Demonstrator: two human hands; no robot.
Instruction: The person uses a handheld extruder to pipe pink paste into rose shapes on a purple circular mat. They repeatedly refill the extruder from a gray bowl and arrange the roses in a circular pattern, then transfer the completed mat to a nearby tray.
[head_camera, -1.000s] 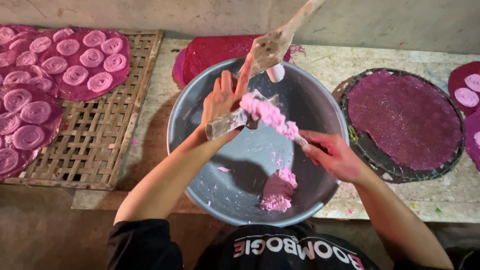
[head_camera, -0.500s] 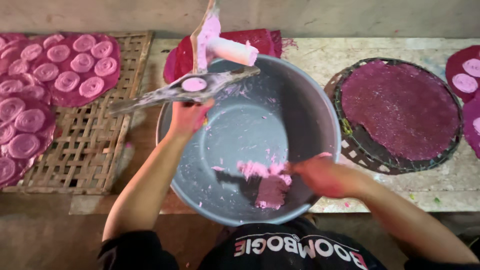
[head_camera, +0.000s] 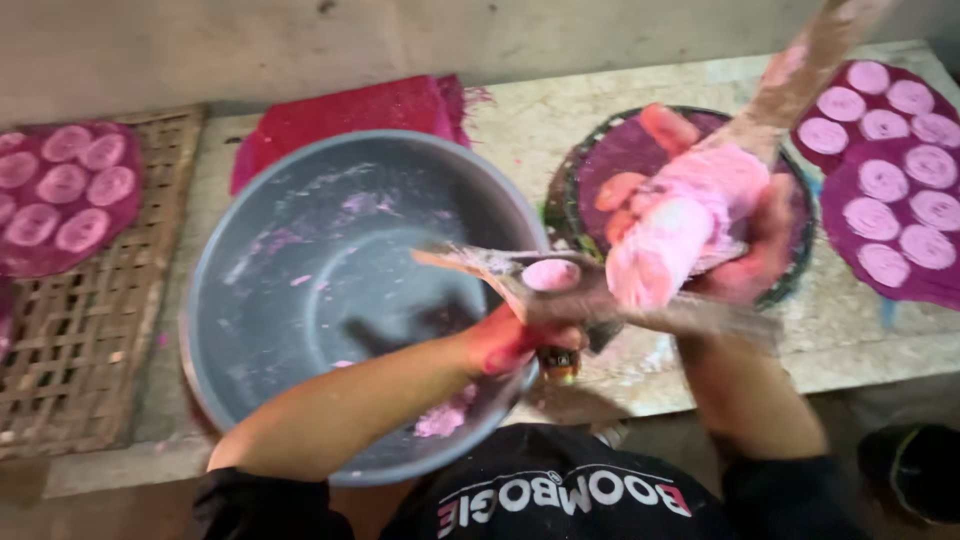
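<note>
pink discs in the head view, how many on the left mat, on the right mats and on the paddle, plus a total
left mat: 7
right mats: 9
paddle: 1
total: 17

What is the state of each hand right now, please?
Left hand: closed on the handle of a flat scraper.
Right hand: closed around a lump of pink dough on a wooden stick.

Head camera, single view: worn on the person's head, facing steeply down and forward, close over a grey basin (head_camera: 300, 300) at centre-left. Bench edge runs along 6 o'clock, wall along 12 o'clock. No second view, so no shared ground.
</note>
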